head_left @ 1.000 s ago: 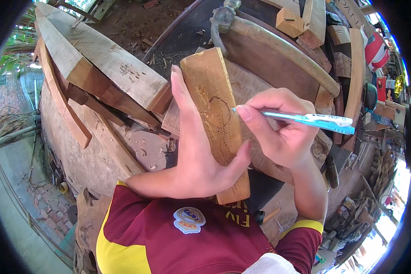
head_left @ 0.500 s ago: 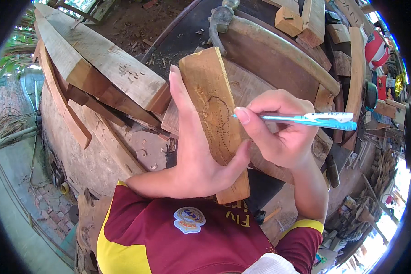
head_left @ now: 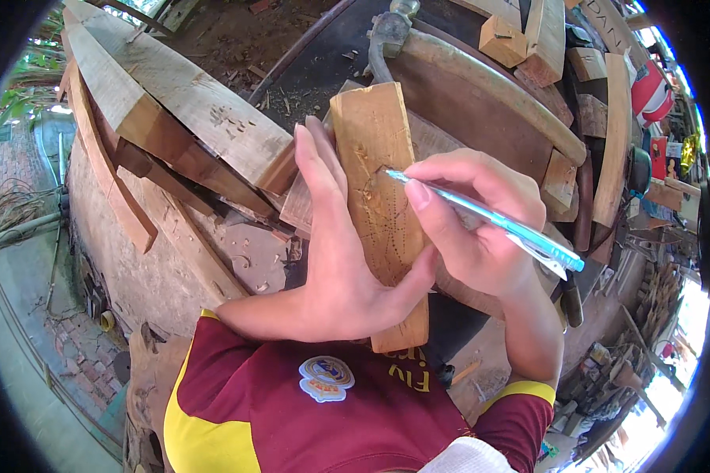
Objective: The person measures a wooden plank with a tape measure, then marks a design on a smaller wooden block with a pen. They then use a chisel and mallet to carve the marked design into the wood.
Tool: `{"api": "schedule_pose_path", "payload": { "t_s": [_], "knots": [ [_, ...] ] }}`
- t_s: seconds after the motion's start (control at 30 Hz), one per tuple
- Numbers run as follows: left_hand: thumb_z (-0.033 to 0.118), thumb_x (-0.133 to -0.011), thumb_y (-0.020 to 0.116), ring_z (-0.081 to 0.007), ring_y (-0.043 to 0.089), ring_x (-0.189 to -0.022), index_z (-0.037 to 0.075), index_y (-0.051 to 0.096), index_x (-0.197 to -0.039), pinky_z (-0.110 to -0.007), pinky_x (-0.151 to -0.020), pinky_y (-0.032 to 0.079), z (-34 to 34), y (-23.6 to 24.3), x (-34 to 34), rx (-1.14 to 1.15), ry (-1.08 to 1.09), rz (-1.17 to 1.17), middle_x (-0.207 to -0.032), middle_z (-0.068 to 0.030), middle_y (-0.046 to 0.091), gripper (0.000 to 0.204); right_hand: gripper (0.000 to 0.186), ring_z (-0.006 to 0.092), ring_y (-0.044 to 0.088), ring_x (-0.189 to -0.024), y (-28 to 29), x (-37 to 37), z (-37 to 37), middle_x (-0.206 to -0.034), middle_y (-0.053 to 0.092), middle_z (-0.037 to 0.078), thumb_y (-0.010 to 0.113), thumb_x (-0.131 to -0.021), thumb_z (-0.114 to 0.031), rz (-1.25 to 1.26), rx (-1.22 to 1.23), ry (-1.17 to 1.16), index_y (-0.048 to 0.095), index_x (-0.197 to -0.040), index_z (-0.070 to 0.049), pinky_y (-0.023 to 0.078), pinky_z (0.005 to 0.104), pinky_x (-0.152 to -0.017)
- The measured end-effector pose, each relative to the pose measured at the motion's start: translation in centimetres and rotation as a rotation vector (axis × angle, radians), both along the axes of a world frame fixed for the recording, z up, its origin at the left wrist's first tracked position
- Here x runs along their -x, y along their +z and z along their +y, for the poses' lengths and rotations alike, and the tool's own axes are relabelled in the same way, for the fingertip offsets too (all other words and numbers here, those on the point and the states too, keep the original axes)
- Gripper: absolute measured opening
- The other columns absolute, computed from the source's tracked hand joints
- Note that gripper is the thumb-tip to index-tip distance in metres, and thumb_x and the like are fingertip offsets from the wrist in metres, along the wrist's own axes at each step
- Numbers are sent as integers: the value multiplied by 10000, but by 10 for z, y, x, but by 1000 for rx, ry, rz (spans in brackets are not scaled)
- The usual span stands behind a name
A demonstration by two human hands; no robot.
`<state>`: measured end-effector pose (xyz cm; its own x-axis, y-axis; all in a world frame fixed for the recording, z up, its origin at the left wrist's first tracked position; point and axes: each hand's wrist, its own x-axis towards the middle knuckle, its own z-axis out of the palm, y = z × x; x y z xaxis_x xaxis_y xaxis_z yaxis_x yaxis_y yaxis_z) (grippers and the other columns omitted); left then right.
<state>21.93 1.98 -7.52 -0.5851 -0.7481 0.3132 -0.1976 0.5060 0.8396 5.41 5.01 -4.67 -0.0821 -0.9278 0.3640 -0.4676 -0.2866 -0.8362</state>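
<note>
My left hand (head_left: 335, 276) grips a long orange-brown wooden block (head_left: 371, 130) from the left, its thumb bent over on the right side. Dark dotted lines and a curved drawn outline mark the block's face. My right hand (head_left: 481, 229) holds a light-blue pen (head_left: 505, 223) between thumb and fingers, its tip on the drawn marks near the middle of the block. A pale board (head_left: 434, 142) lies partly hidden beneath the block.
Long squared timbers (head_left: 189, 106) and a curved plank (head_left: 110, 181) lie at left. A curved wooden-framed tool (head_left: 497, 87) with a metal fitting (head_left: 386, 39) is behind the block. More wood offcuts (head_left: 505, 43) are piled at upper right.
The block's top has shifted right. The pen tip has moved left and up along the marks, and the pen now slopes more steeply, its rear end lower.
</note>
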Motion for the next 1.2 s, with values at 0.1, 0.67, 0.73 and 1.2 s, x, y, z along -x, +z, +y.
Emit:
{"api": "schedule_pose_path", "payload": {
  "t_s": [0.1, 0.67, 0.73, 1.2],
  "knots": [
    [91, -705, 785, -503, -68, -1472, -141, -245, -1432, -502, -1189, 58, -1, 1, 0, -17, -13, 29, -1513, -444, -128, 1282, 73, 90, 614, -630, -1, -1, 0, -772, 679, 80, 697, -857, 6, 39, 47, -7, 684, -924, 31, 452, 214, -561],
    [87, -698, 788, -495, -47, -1477, -134, -250, -1436, -491, -1189, 86, 0, 1, 1, 3, -15, 16, -1519, -439, -117, 1292, 65, 159, 662, -658, -1, -4, -1, -797, 701, 110, 704, -845, 7, 0, 28, 9, 682, -903, 26, 497, 248, -593],
    [90, -698, 790, -494, -35, -1478, -134, -249, -1436, -487, -1189, 94, 0, 1, 1, 5, -17, 26, -1519, -440, -111, 1294, 64, 172, 665, -656, 0, -6, 0, -796, 699, 114, 708, -841, 2, -9, 15, -36, 682, -897, 19, 501, 253, -597],
    [121, -713, 797, -513, -59, -1469, -162, -233, -1426, -503, -1193, 59, -1, 2, 0, 31, -18, -18, -1518, -438, -116, 1285, 130, 261, 654, -683, 0, -11, -1, -804, 657, 106, 728, -807, -20, 80, 58, -44, 665, -921, -29, 522, 320, -609]
  ]
}}
